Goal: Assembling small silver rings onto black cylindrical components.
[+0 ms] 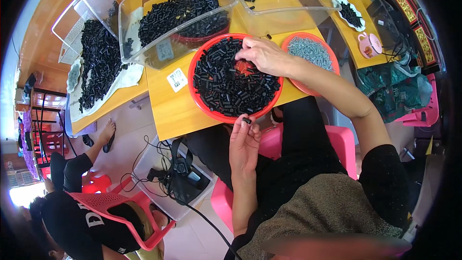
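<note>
A red basin (243,68) full of short black plastic cylinders (219,86) sits at the table's near edge. Its red bottom shows through in one patch. My right hand (263,57) reaches into it from the right, fingers bent down among the pieces; whatever they grip is hidden. Just outside the near rim, my left hand (244,144) is raised palm up. Between its thumb and fingertips it pinches one small black cylinder (247,121). Right of the basin, silver screws (310,53) lie heaped in a round red tray (319,89).
Behind the basin stands a clear plastic bin (144,50) with many black pieces. More pieces lie on a white cloth (130,83) at left. A pink mug (369,45) is far right. Below left are a cable-filled box (204,183) and a person on a red chair (153,228).
</note>
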`<action>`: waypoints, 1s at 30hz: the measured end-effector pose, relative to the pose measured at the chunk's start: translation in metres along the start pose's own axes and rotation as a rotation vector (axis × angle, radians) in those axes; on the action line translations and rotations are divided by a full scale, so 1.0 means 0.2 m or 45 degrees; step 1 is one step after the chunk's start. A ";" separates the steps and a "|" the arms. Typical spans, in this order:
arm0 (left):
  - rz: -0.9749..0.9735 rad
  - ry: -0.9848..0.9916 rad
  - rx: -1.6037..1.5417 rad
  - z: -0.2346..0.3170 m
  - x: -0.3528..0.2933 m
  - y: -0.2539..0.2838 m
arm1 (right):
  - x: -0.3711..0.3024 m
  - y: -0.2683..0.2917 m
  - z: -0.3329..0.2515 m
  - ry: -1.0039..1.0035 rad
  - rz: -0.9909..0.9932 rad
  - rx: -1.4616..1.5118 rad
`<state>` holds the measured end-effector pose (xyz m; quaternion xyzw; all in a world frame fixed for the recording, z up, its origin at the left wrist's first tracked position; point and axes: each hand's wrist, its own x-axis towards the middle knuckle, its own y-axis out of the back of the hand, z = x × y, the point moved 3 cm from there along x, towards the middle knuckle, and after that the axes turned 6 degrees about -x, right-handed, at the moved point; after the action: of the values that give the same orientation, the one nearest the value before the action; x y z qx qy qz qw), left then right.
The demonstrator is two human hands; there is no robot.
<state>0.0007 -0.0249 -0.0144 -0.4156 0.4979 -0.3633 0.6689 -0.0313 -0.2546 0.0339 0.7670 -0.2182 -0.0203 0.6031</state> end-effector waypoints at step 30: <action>-0.015 0.001 -0.125 0.01 0.00 0.01 | 0.10 0.05 -0.01 -0.016 -0.022 -0.054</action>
<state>0.0029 -0.0248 -0.0156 -0.4507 0.5129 -0.3426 0.6453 -0.0153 -0.2622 0.0496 0.7557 -0.2148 -0.0351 0.6177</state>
